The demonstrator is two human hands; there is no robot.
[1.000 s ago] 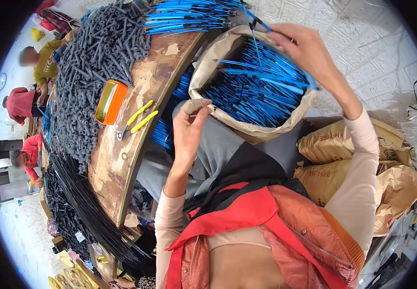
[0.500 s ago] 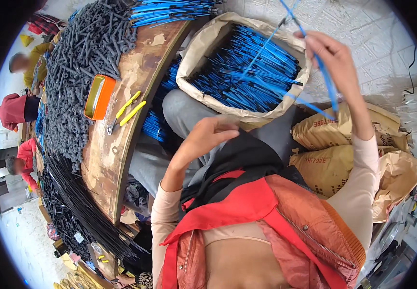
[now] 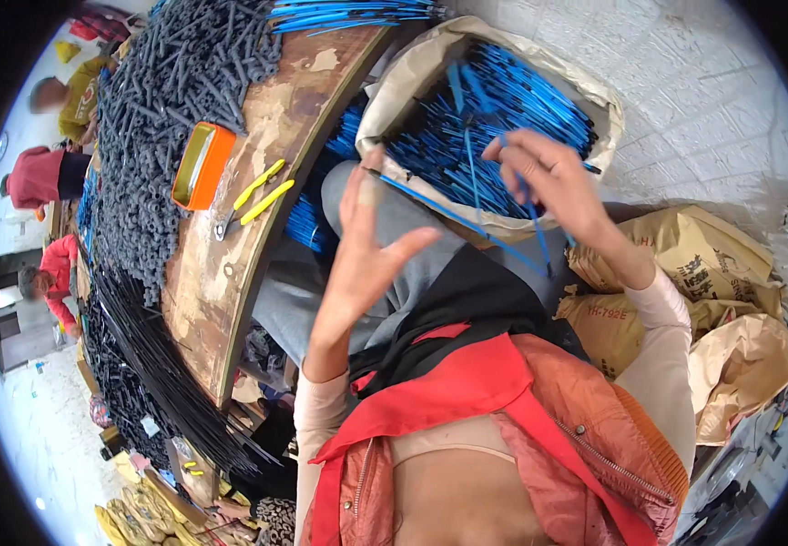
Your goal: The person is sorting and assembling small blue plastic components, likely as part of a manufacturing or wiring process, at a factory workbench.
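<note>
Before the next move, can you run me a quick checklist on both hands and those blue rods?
1. Right hand pinching thin blue rods: ok.
2. Left hand free, fingers spread, palm open: ok.
3. Rod ends clear of the open sack: not ok, one long rod reaches back toward its rim.
4. Number of rods in the grip: cannot tell.
5. Yellow-handled pliers lying on the wooden bench: ok.

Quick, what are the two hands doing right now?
Left hand: open, fingers spread, holding nothing.
Right hand: closed on thin blue rods over the sack.

right hand [image 3: 553, 187] lowered blue rods [image 3: 467, 214] toward raised left hand [image 3: 366, 246].
</note>
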